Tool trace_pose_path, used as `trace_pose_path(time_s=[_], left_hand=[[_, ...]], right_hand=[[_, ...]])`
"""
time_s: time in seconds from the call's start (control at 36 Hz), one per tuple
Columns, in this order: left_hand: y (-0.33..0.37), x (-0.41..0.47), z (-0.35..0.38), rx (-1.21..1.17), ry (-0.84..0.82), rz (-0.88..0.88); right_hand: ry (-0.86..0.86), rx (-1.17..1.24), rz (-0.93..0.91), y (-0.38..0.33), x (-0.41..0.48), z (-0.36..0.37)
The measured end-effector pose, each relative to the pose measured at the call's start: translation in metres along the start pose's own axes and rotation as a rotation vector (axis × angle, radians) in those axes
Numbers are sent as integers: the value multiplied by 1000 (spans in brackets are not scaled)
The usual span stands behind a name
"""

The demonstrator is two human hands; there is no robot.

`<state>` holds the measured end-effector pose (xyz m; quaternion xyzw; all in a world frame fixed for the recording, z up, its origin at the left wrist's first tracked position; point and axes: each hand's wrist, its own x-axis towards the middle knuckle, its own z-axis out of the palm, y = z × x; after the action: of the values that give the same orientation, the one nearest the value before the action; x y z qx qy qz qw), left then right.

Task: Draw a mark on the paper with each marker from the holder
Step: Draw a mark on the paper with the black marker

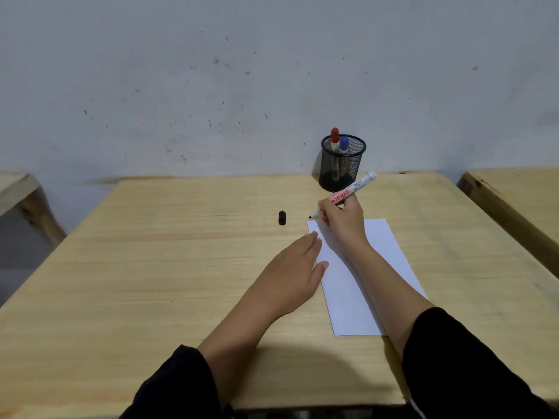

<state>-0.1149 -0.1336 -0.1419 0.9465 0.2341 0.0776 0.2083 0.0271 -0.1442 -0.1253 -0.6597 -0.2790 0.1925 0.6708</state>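
A white sheet of paper [378, 261] lies on the wooden table [181, 267], right of centre. My right hand [341, 219] grips an uncapped black marker [352, 189], its tip just above the paper's far left corner. My left hand [290, 273] lies flat, fingers apart, with the fingertips on the paper's left edge. The marker's black cap [282, 218] lies on the table to the left of the tip. A black mesh holder [341, 163] stands at the table's far edge with a red-capped marker [334, 139] and a blue-capped marker [344, 145] upright in it.
A scuffed grey wall rises right behind the table. Another wooden table [520, 201] stands to the right across a narrow gap, and a piece of wooden furniture [18, 189] is at the far left.
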Motion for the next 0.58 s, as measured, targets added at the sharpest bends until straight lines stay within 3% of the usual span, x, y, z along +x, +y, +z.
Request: trace_pose_path(time_s=[0.58], left_hand=[[2, 0, -3, -2, -29, -16]], right_hand=[[-33, -41, -20, -5, -1, 3]])
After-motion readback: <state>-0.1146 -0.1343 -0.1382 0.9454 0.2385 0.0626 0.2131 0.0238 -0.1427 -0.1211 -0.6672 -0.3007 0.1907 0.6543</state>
